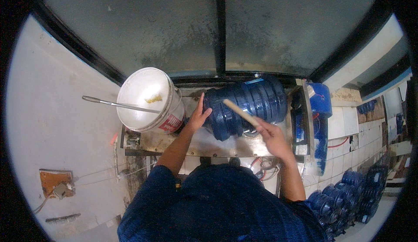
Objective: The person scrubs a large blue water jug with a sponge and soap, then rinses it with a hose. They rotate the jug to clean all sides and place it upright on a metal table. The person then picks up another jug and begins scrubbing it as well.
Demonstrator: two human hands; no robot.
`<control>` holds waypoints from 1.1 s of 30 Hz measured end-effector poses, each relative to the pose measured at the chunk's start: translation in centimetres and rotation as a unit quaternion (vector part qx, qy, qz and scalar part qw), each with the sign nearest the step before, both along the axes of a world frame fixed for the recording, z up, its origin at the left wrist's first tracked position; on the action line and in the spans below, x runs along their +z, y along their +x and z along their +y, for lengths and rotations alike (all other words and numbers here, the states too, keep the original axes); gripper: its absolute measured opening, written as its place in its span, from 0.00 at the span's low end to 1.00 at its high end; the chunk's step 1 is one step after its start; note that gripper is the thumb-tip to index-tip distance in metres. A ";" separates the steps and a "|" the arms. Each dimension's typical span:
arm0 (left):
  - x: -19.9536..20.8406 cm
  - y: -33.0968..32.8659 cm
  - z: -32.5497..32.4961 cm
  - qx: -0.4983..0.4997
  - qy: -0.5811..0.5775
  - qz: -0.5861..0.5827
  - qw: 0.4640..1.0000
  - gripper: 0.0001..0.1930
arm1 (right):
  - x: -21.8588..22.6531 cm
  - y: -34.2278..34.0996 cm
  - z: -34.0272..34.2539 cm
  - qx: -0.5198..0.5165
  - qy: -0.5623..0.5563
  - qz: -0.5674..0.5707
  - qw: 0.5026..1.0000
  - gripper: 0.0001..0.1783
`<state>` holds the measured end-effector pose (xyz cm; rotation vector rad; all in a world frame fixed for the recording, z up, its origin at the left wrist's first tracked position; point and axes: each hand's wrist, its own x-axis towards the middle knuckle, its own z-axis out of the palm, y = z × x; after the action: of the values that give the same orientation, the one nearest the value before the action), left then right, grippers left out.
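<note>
A large blue ribbed water jug [261,102] lies on its side on a metal-topped bench [183,144]. My left hand [199,116] rests against the jug's left end, its thumb and fingers spread apart. In my right hand [272,139], the fingers are wrapped round one end of a pale, flat wooden-looking stick [240,112]. The stick slants up and left across the jug's near side; whether it touches the jug I cannot tell. Left of the jug stands a white bucket [135,83] with a long metal-handled tool [109,102] lying across its mouth.
Dark-framed glass panels [270,28] rise behind the bench. A blue drum [320,98] stands past the bench's right end. Several more blue jugs [335,194] are grouped on the floor at the lower right. A white wall [56,111] is on the left.
</note>
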<state>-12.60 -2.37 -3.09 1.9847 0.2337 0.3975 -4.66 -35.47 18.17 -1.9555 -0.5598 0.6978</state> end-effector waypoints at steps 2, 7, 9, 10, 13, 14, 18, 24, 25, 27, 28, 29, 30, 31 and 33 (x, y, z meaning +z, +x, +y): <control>-3.4 -1.6 2.7 -0.031 0.006 0.085 0.996 0.41 | 0.0 1.0 -1.9 -0.047 -0.036 -0.003 0.998 0.22; -5.4 -2.8 5.3 -0.245 -0.052 0.234 0.940 0.43 | -0.9 3.9 -7.8 -0.149 -0.103 0.006 0.983 0.22; -3.9 -2.9 5.3 -0.245 0.014 0.282 0.928 0.44 | -2.4 4.5 -10.1 -0.159 -0.051 -0.094 0.982 0.22; -2.9 -3.4 5.3 -0.237 0.046 0.308 0.920 0.44 | -0.9 4.9 -10.0 -0.177 -0.083 -0.021 0.981 0.24; 2.0 -2.8 3.3 -0.123 0.225 0.348 0.902 0.48 | -2.4 5.7 -12.9 -0.173 -0.012 -0.102 0.980 0.25; 2.7 -2.9 2.8 -0.082 0.255 0.355 0.896 0.48 | -2.3 5.9 -13.1 -0.186 -0.044 -0.068 0.979 0.25; 2.7 -2.2 2.3 -0.007 0.299 0.344 0.890 0.50 | -3.7 5.7 -14.3 -0.199 -0.064 -0.053 0.976 0.24; -1.4 1.6 4.2 -0.037 -0.154 0.113 0.981 0.48 | -3.8 5.3 -13.5 -0.208 -0.044 -0.026 0.977 0.23; 1.9 3.1 2.6 -0.015 -0.136 0.127 0.982 0.46 | -3.3 5.5 -12.7 -0.201 -0.052 -0.032 0.978 0.23; 8.1 6.0 -1.2 0.058 -0.048 0.171 0.982 0.40 | -2.7 6.4 -11.4 -0.176 -0.053 -0.081 0.980 0.22; 9.5 7.0 -2.9 0.107 0.028 0.200 0.973 0.38 | -3.0 7.0 -10.8 -0.161 -0.040 -0.122 0.979 0.22; 9.2 7.4 -4.2 0.129 0.115 0.208 0.963 0.36 | -3.0 7.6 -10.0 -0.140 -0.024 -0.163 0.976 0.22; 8.6 7.8 -5.3 0.149 0.200 0.215 0.944 0.35 | -2.4 7.9 -8.8 -0.152 -0.032 -0.135 0.979 0.22; 7.9 8.0 -5.7 0.166 0.285 0.221 0.918 0.34 | -1.5 8.0 -7.7 -0.166 -0.040 -0.107 0.979 0.22; 6.7 8.2 -5.2 0.181 0.267 0.182 0.929 0.31 | -1.2 8.0 -7.1 -0.177 -0.042 -0.106 0.978 0.23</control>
<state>-4.38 -7.60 3.63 2.5561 0.8084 0.3430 3.37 -42.61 17.02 -2.1515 -0.2986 0.2950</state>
